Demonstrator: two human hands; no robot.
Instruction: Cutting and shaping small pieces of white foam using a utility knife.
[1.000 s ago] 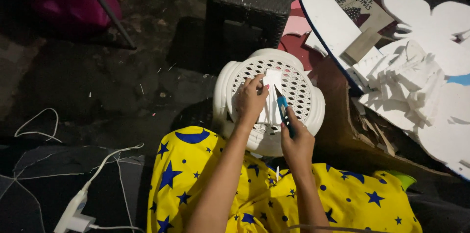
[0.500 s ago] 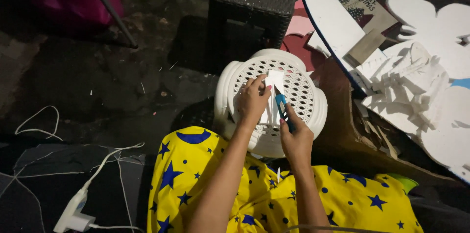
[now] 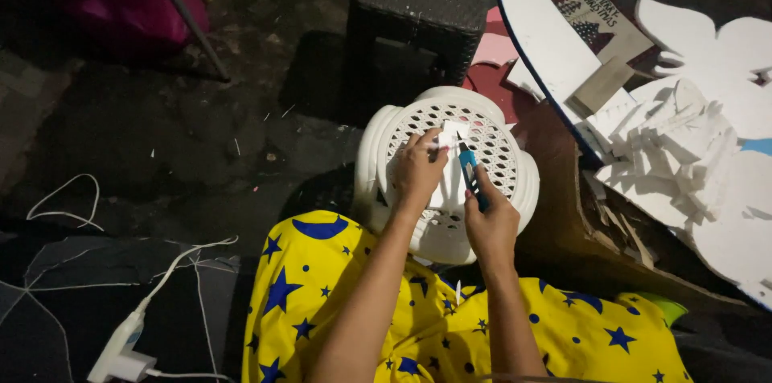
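Note:
A white plastic stool (image 3: 386, 150) with a lattice seat stands in front of my knees. On its seat lies a small white foam piece (image 3: 449, 167). My left hand (image 3: 416, 171) presses down on the piece's left side, fingers curled over it. My right hand (image 3: 490, 226) grips a blue utility knife (image 3: 471, 175), whose blade tip rests on the foam near its top. My lap is covered by yellow cloth with blue stars and moons (image 3: 322, 294).
A dark woven stool (image 3: 418, 5) stands behind the white one. White foam boards and cut scraps (image 3: 683, 133) lie heaped at the right on brown cardboard (image 3: 563, 190). A white cable and plug adapter (image 3: 121, 347) lie at the lower left on the dark floor.
The view has shifted slightly. The knife and both hands stay on the foam piece, with only a small movement of the blade along it.

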